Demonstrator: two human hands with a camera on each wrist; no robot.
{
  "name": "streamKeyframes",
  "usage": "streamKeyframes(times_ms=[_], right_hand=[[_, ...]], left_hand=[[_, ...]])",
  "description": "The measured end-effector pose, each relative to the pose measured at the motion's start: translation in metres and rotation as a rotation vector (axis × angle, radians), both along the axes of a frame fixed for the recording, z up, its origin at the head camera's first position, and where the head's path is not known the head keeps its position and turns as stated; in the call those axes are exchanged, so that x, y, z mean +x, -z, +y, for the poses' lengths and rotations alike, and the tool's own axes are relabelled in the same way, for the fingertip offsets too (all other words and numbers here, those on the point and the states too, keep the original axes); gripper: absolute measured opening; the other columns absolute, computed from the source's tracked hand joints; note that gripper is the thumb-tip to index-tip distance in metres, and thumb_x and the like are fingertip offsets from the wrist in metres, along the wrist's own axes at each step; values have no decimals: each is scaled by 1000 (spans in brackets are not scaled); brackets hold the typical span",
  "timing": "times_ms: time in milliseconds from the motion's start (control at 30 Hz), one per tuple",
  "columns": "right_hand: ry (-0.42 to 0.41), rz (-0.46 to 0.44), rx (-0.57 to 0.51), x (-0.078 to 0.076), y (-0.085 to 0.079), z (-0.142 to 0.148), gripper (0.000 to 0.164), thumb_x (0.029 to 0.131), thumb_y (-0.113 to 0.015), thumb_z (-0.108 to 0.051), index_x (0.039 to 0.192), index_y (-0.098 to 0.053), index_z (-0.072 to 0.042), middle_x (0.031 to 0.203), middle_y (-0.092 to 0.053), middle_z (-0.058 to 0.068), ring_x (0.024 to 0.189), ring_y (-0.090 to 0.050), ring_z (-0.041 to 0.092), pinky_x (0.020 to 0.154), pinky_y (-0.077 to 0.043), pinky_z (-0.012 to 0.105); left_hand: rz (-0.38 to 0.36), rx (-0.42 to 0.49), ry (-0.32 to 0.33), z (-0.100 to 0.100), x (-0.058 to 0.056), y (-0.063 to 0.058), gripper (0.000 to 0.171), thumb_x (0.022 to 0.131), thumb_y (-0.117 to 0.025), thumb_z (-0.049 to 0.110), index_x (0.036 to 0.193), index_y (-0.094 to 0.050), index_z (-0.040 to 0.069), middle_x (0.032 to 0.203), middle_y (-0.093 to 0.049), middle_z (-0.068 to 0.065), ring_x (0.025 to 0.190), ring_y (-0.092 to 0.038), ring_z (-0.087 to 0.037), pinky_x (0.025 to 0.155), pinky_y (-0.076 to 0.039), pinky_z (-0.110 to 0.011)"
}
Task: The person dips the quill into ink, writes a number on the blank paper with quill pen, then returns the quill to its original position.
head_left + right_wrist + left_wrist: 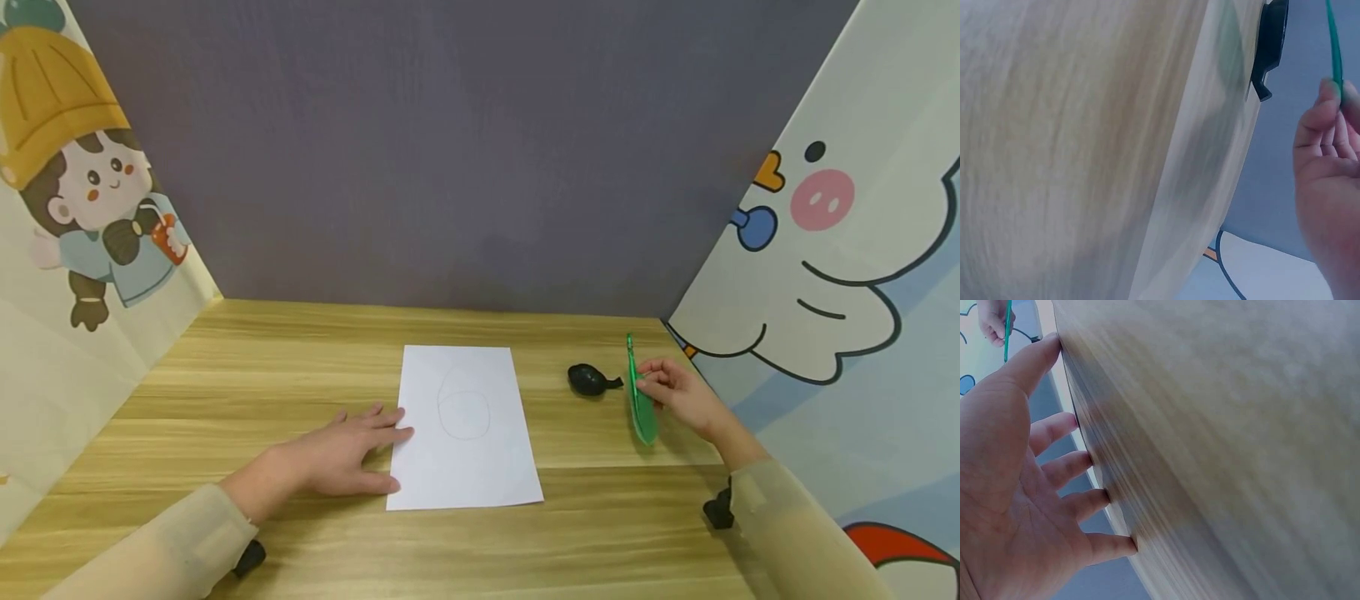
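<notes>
A white sheet of paper (471,475) with faint rounded pencil lines lies on the wooden table. My left hand (348,452) is spread, and its fingertips touch the left edge of the sheet. In the left wrist view, the left hand (1019,487) shows its palm with the fingers apart. At the right, my right hand (678,396) pinches a thin flat green piece (643,417), seen nearly edge-on, between thumb and fingers. The right wrist view shows the right hand (1332,150) and a strip of the green piece (1334,44). Its exact kind is unclear.
A glossy black rounded object (587,380) with a short neck lies between the paper and the right hand. The wooden table (300,342) meets a dark grey wall (450,167) at the back. Cartoon-printed panels stand on the left (75,367) and right (900,350).
</notes>
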State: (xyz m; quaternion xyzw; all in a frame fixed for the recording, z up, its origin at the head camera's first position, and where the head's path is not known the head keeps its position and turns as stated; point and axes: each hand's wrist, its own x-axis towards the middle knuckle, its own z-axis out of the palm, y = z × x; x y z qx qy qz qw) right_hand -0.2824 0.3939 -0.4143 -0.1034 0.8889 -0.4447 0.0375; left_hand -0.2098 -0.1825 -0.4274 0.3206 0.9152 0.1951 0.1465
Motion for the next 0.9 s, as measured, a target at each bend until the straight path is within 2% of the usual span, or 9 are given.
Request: streamKeyframes(times_ms=[133, 367, 533, 900], right_hand=[[-1, -34, 19, -1, 1, 3, 46, 115, -61, -24, 149, -51, 6, 115, -68, 9, 92, -64, 8, 81, -61, 33], [-12, -72, 6, -4, 4, 6, 45, 112, -66, -16, 148, -54, 9, 119, -74, 15, 91, -68, 5, 79, -62, 33], [-7, -93, 58, -6, 8, 8, 44, 111, -69, -19, 145, -59, 7, 120, -76, 15, 94, -70, 3, 81, -64, 32], [-45, -160, 104, -8, 17, 9, 45, 109, -70, -19, 145, -59, 7, 119, -75, 16, 90, -68, 12, 75, -60, 32]], left_hand=[[2, -1, 1, 0, 0, -1, 82, 102, -71, 61, 166, -51, 15, 180, -31, -16, 167, -23, -51, 121, -17, -90], [-5, 0, -1, 0, 0, -1, 82, 102, -72, 62, 166, -50, 14, 181, -31, -16, 167, -22, -51, 122, -16, -89], [-4, 4, 3, 1, -1, 0, 82, 101, -72, 62, 166, -51, 15, 180, -31, -16, 167, -23, -52, 122, -17, -89], [4, 7, 10, 2, 1, -1, 83, 101, -72, 63, 165, -51, 14, 180, -32, -17, 166, -25, -53, 121, -18, -90]])
